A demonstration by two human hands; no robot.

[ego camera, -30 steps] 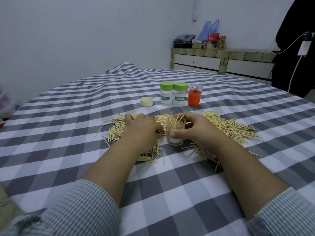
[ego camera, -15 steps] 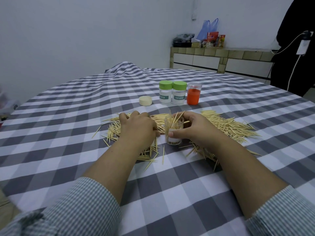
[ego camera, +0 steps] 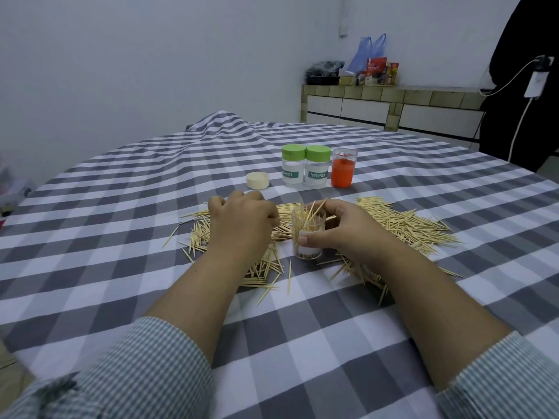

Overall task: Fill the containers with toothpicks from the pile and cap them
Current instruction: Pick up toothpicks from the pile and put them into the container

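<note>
Little has changed over the last second: the left hand has stayed knuckles-up on the pile of toothpicks at the centre of the frame, and the right hand has kept its hold on the open jar. The view has only drifted a little. No new bunch has gone in during that time, so the filling of this jar looks to be mid-way, with the left hand probably gathering its next pinch.

The left hand's fingers are curled down into the toothpicks; whether they already pinch any I cannot tell, since the back of the hand hides them. The right hand's thumb and fingers are wrapped round the jar, keeping it upright on the checked table.

The jar stands in the middle of the pile, just right of the left hand. It holds a loose sheaf of toothpicks that lean and poke out above its rim, with room for more.

Further up the frame, two capped jars with green lids stand touching side by side, both labelled TOOTHPICK. Just right of them stands an orange jar; its contents are unclear. A cream lid lies loose to their left, likely meant for the open jar.
</note>
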